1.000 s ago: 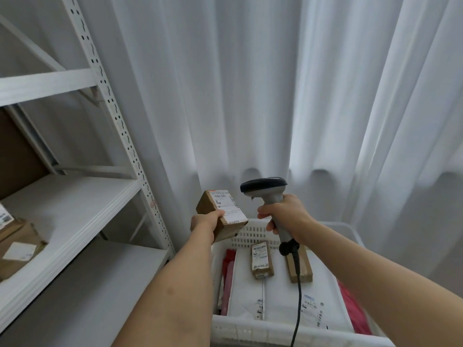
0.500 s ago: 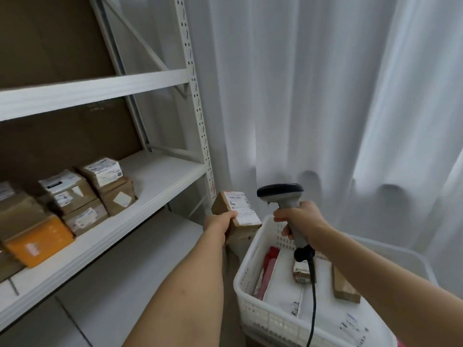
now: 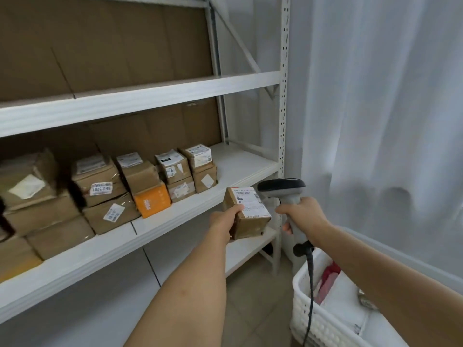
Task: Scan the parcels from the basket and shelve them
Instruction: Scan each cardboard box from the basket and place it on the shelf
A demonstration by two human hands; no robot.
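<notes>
My left hand (image 3: 225,219) grips a small brown cardboard parcel (image 3: 249,216) with a white label on top, held in front of the middle shelf's right end. My right hand (image 3: 304,215) holds a grey handheld scanner (image 3: 281,187) by its handle, its head just right of the parcel, cable hanging down. The white plastic basket (image 3: 313,319) sits at the lower right with white mailers and a red package inside. The white metal shelf (image 3: 240,169) carries a row of stacked brown parcels (image 3: 172,175) and one orange box (image 3: 151,200).
The shelf's right part beside the stacked parcels is bare. An upright perforated post (image 3: 284,96) stands at the rack's right corner. White curtains (image 3: 375,108) hang to the right. A lower shelf (image 3: 250,249) and tiled floor lie below.
The view has swung left from the basket to the shelf. Both hands moved with it, still holding the parcel and the scanner side by side.
</notes>
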